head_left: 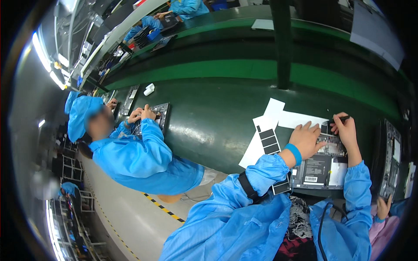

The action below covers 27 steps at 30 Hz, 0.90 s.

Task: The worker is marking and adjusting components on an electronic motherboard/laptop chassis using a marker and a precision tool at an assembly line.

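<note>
An opened laptop base (333,147), its inside showing, lies in front of me at the table's near edge. Its black battery (317,169) faces up. My left hand (305,140) rests with fingers spread over the far left part of the base. At its far right corner, my right hand (347,130) is closed round a dark slim tool (344,118), whose exact kind I cannot make out. Beside the fingers, a small black piece (325,127) sits at the base's far edge. White backing sheets with black rectangular pads (269,142) lie left of my left hand.
Another white strip (300,119) stretches along the far side of the base. On my right stands another opened laptop base (390,158), with a person's hand (383,208) near it. To my left a co-worker in blue (135,152) handles a laptop base (162,115). A green post (283,48) rises beyond the table.
</note>
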Tool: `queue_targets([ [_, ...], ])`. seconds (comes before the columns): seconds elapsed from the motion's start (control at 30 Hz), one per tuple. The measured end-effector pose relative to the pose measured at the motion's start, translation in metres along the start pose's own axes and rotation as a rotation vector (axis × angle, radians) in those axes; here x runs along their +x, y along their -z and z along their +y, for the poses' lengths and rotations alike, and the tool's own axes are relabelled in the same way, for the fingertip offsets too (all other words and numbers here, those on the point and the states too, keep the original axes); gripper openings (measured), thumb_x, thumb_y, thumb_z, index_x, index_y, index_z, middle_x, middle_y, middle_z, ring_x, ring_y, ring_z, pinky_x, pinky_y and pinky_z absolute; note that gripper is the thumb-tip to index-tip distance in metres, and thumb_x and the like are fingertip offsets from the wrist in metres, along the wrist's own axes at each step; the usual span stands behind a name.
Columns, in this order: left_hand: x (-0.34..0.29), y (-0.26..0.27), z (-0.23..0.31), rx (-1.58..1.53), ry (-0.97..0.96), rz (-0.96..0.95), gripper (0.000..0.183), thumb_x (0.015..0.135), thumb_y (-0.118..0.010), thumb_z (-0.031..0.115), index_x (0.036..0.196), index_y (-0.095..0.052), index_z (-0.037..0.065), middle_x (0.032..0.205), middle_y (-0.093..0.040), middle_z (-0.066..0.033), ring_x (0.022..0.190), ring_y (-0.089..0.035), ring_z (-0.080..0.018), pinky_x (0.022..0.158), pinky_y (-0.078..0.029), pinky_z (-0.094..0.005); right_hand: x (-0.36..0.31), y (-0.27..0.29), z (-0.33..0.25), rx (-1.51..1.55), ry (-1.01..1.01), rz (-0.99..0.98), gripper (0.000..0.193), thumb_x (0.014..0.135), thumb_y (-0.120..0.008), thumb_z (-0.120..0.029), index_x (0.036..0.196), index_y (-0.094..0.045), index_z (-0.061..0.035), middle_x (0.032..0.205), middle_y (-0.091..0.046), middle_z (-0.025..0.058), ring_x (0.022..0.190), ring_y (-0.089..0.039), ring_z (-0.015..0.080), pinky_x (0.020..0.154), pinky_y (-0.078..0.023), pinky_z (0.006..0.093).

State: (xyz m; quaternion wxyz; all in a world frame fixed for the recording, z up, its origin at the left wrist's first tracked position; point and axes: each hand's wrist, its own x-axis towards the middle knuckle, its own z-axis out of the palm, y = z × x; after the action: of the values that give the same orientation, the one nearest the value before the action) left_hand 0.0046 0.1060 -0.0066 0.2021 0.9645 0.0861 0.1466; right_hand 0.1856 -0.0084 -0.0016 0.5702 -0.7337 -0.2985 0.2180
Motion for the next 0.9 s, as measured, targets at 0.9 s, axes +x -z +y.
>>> queue_targets([
  [0.9, 0.000, 0.020, -0.010, -0.013, -0.022, -0.058, 0.048, 0.092, -0.056, 0.046, 0.119, -0.065, 0.008, 0.128, -0.062, -0.0095, 0.126, -0.051, -0.0393, 0.098, -0.044, -0.0454, -0.012, -0.005, -0.019, -0.243, 0.060, 0.117, 0.019, 0.086, -0.059, -0.015, 0.088, -0.066, 0.0026, 0.067, -0.065, 0.0090, 0.055, -0.062, 0.0125, 0.053, -0.050, 0.0265],
])
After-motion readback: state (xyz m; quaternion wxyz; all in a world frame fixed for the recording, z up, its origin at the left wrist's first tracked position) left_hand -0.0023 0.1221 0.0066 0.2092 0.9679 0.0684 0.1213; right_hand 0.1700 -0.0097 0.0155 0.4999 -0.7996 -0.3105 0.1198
